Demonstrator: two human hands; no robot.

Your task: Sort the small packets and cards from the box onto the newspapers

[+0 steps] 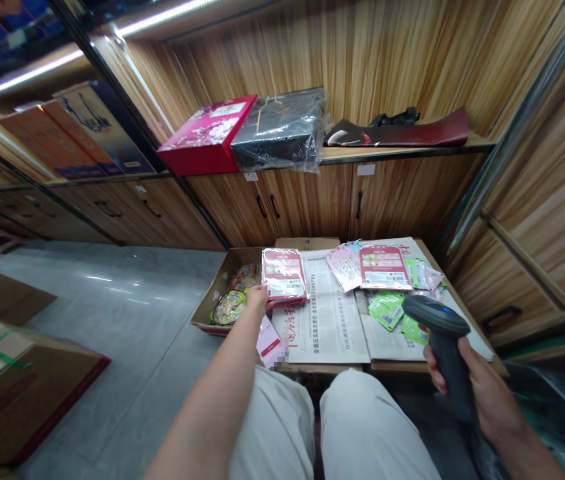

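The left hand (256, 298) is gripping a stack of pink packets (284, 277) by its lower left corner, fingers closed on it, holding it at the left edge of the worktop (477, 347), over the spread newspaper (325, 320). The right hand (482, 393) is wrapping fully around the grip of a dark barcode scanner (440, 337), whose head is hovering above the front right part of the worktop and pointing toward the packets. To my eye the scanning step is in hand: the next move would be calling for the stack's white label to be turned up into the scanner's line.

Further along the newspaper, more pink packets (380, 267) are lying fanned toward the back right corner, with green packets (387, 310) just in front of them. An open carton (222, 300) of coloured sachets is sitting against the worktop's left edge. Behind, a wooden shelf (412, 152) is carrying a red gift box (207, 137), a plastic-wrapped black box (282, 130) and a flat dark red case (402, 130) above cupboard doors. Cardboard boxes (22, 387) are resting on the grey floor to the left.
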